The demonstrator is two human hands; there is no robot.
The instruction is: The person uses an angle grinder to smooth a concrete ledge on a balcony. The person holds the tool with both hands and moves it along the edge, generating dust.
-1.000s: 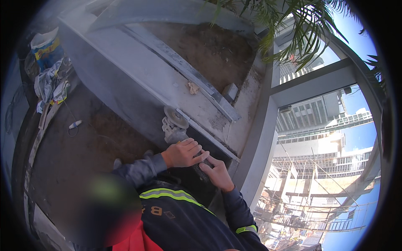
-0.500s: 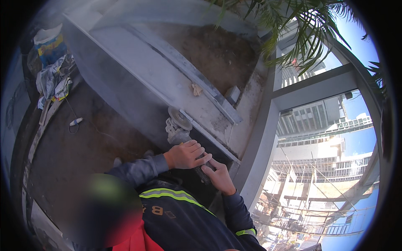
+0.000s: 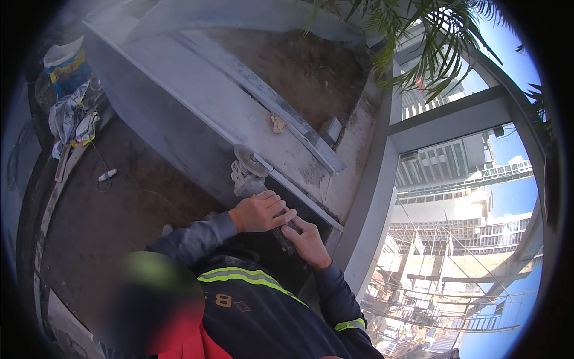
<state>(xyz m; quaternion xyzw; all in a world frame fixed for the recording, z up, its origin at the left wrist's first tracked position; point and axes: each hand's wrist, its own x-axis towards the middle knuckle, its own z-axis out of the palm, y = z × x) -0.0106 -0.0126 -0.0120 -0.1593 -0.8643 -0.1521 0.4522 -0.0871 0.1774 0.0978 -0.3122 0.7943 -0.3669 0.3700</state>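
An angle grinder (image 3: 244,181) is held in both hands, its round disc (image 3: 251,160) at the front edge of a pale stone ledge (image 3: 206,90). My left hand (image 3: 260,212) wraps round the grinder's body just behind its metal head. Closer to me, my right hand (image 3: 308,243) closes round the dark rear handle (image 3: 283,240). The hands almost touch, the left one farther forward. Pale dust hangs about the disc and along the ledge's front face. Whether the disc cuts into the edge is too hazy to tell.
A grey metal window frame (image 3: 373,197) borders the ledge on the right. Palm leaves (image 3: 418,48) hang at the upper right. A planter bed of brown soil (image 3: 293,66) lies beyond the ledge. Sacks (image 3: 66,66) and a cable connector (image 3: 107,175) are at the left.
The grinder and both hands have shifted slightly left and away from me, along the ledge's edge. Both hands keep their grip.
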